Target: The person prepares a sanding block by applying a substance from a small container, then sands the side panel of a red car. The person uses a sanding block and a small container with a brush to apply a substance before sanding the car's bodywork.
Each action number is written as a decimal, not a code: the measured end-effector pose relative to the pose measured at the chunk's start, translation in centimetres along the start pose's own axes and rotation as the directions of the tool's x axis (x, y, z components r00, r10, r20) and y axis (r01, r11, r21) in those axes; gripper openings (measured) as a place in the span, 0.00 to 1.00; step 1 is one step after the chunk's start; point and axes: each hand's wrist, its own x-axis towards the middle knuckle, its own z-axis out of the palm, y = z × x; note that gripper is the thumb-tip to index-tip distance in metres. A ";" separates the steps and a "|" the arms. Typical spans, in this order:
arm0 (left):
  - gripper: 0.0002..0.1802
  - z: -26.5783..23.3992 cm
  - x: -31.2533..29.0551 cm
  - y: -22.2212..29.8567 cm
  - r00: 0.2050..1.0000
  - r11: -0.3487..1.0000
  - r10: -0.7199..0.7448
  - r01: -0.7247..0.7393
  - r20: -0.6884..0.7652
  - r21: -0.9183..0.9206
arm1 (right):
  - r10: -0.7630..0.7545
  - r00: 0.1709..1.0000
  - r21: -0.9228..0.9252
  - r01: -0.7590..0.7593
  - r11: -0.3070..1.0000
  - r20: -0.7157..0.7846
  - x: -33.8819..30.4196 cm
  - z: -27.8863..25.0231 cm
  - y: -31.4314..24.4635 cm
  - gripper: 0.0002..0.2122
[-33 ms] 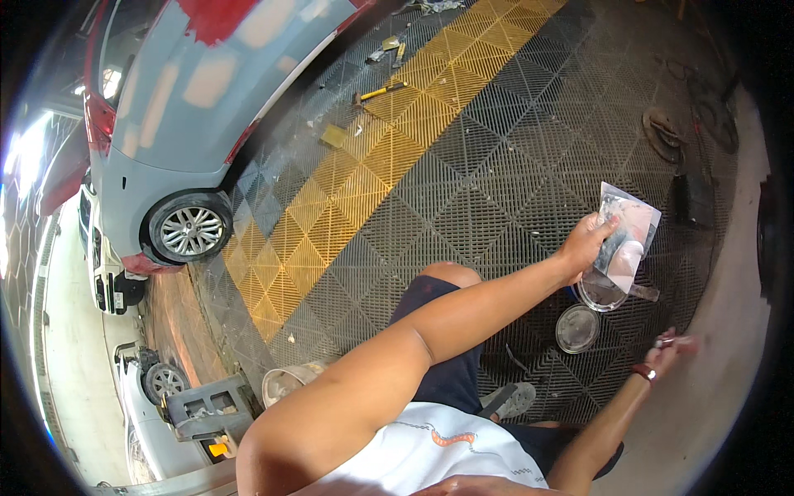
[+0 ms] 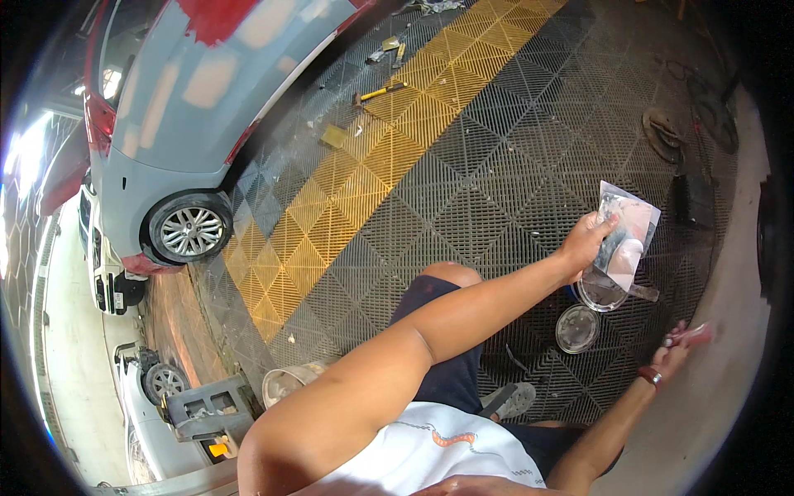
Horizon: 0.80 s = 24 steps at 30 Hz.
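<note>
My left hand is stretched out to the right, its thumb over the edge of a flat mixing sheet. Pale pink paste is spread on that sheet, with grey smears beside it. Under the sheet stands a round tin, mostly covered by it. A round lid lies on the floor close by. My right hand, lower right, is closed round a small reddish tube that points away to the right.
A grey, partly sanded car stands at the left. A yellow-handled hammer and a yellow pad lie on the grated floor tiles. A bucket is beside my left arm. Cables and a pale wall are at right.
My right hand has shifted slightly to the right, and the reddish tube has swung outward and shows more sharply. My left hand and the sheet have barely moved.
</note>
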 end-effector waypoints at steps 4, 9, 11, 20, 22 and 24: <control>0.19 -0.5 0.5 0.7 0.999 1.000 0.012 -0.011 -0.034 0.023 | -0.150 0.952 -0.026 0.163 0.986 0.268 -11.2 10.6 -11.0 0.28; 0.18 0.0 0.5 1.6 0.997 0.998 -0.016 0.021 -0.076 0.064 | -0.168 0.914 -0.091 0.216 0.972 0.369 -16.4 11.1 -8.8 0.29; 0.19 -0.4 0.5 1.3 0.991 0.990 -0.014 0.033 -0.135 0.140 | -0.145 0.870 -0.070 0.200 0.977 0.470 -20.3 14.3 -9.4 0.27; 0.19 -1.0 -0.5 3.0 0.986 0.981 0.027 0.005 -0.163 0.192 | -0.037 0.842 -0.013 0.052 0.999 0.538 -21.5 18.6 -8.5 0.14; 0.20 -1.0 -0.6 3.4 0.990 0.976 0.014 0.017 -0.142 0.216 | -0.033 0.844 -0.049 0.070 0.996 0.535 -22.7 19.9 -10.0 0.15; 0.21 -0.8 -0.9 3.6 0.987 0.972 -0.017 0.054 -0.160 0.231 | 0.031 0.834 -0.057 0.001 0.998 0.551 -22.8 19.9 -11.3 0.15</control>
